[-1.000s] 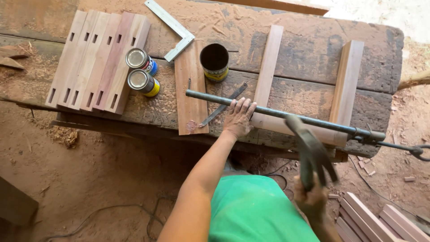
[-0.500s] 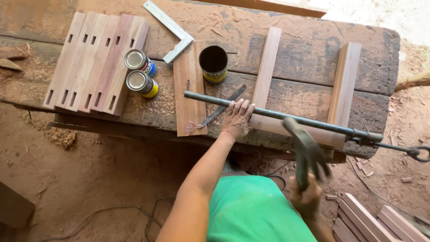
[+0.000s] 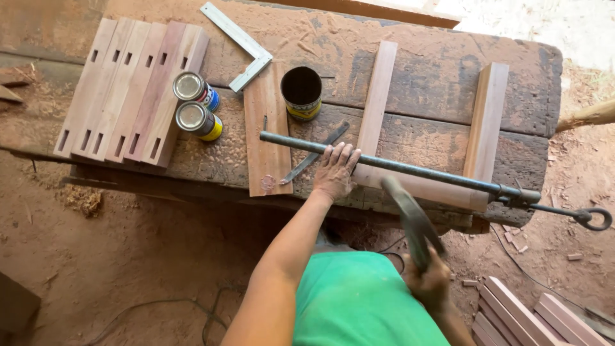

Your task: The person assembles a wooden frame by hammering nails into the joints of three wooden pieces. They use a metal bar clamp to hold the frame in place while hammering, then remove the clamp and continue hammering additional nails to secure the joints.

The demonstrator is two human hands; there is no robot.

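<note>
Hammer (image 3: 413, 221) swung nearer, blurred, gripped by right hand (image 3: 428, 282); left hand (image 3: 334, 172) flat on frame (image 3: 410, 182).

Left arm extends straight toward twelve o'clock; left hand (image 3: 335, 172) lies palm down, fingers spread flat. Right hand (image 3: 428, 282), at four o'clock from the left, is drawn close to the body, fist clenched.

It is bright daytime light. The ground at the top right is so sunny it looks white. The workbench (image 3: 423, 70) is sharp and clear, with soft shadows under its front edge. The hammer (image 3: 413, 221) looks blurry. The can tops (image 3: 191, 86) shine.
</note>
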